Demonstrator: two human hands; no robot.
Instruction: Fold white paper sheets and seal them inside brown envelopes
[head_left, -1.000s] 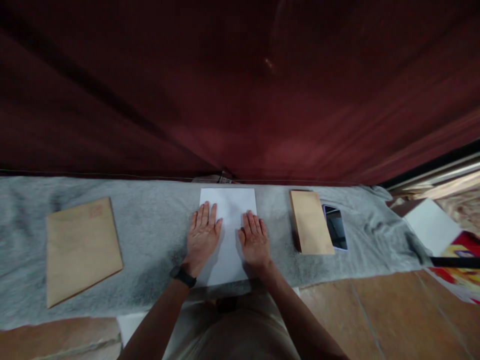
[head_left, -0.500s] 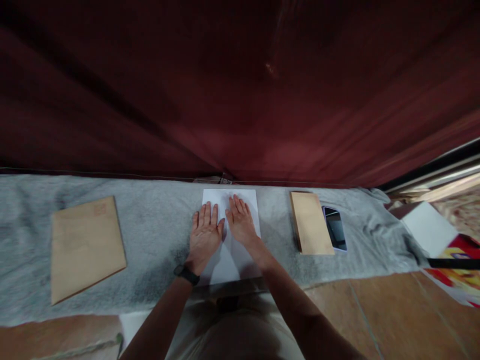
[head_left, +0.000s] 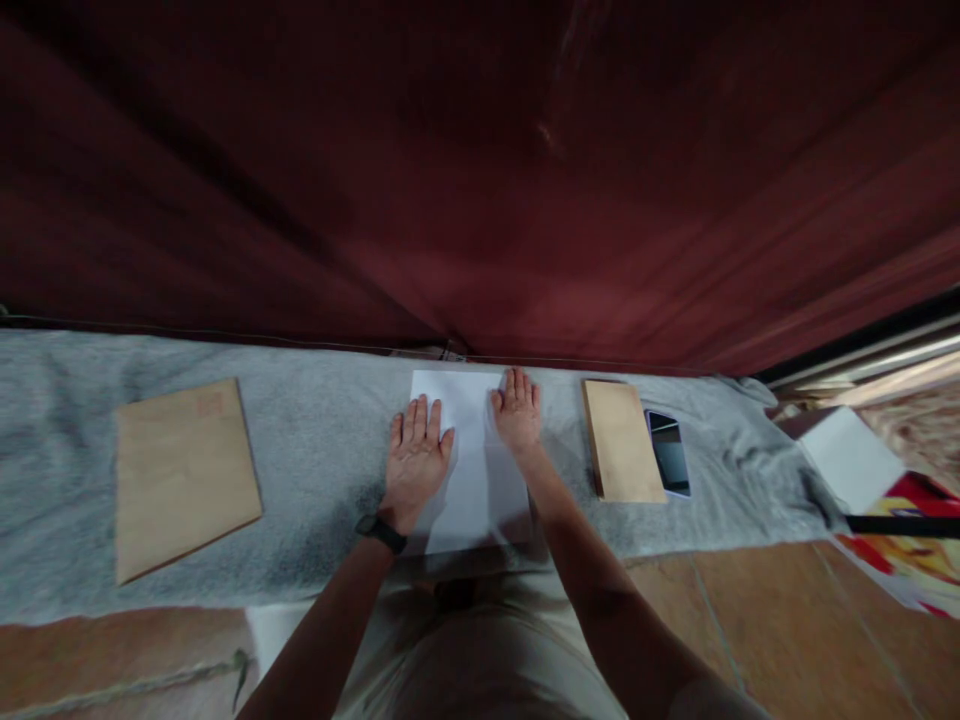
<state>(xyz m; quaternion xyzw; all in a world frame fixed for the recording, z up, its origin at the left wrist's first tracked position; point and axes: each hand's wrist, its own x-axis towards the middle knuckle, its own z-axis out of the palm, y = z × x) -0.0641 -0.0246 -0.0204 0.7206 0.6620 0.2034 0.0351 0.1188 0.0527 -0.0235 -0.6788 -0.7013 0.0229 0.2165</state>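
A white sheet of paper (head_left: 469, 480) lies flat on a grey cloth in front of me. My left hand (head_left: 418, 450) rests palm down over the paper's left edge, fingers stretched out, with a dark band on the wrist. Over the far right edge of the sheet lies my right hand (head_left: 517, 410), also flat, its thumb apart from the fingers. Neither hand grips anything. Parts of the paper's two side edges are hidden under the hands.
The grey cloth (head_left: 315, 440) covers a long narrow surface. To the left lies a large brown envelope (head_left: 187, 480). Right of the paper are a stack of smaller brown envelopes (head_left: 624, 442) and a phone (head_left: 670, 455). A dark red curtain (head_left: 480, 200) hangs behind.
My right hand has slid right and slightly away from me, from the middle of the paper to its right edge. My left hand stays at the left edge.
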